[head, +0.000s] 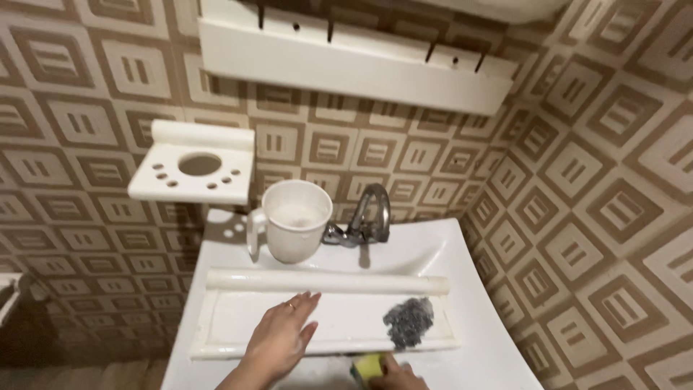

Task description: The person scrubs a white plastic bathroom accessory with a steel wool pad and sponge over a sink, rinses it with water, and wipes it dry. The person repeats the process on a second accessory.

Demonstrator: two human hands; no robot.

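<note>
A long white plastic shelf tray (238, 318) lies across the white sink (433, 249). My left hand (278, 339) rests flat on the tray near its front rail, fingers spread, holding it down. A grey steel-wool scrubber (408, 321) sits on the tray's right part. At the bottom edge my right hand (397, 375) grips a yellow sponge (368, 366) just in front of the tray; most of that hand is out of frame.
A white mug (294, 220) stands at the sink's back next to a chrome tap (368, 217). A white toothbrush holder (193, 170) and a long white wall shelf (354, 68) hang on the brown patterned tiles. The tiled wall stands close on the right.
</note>
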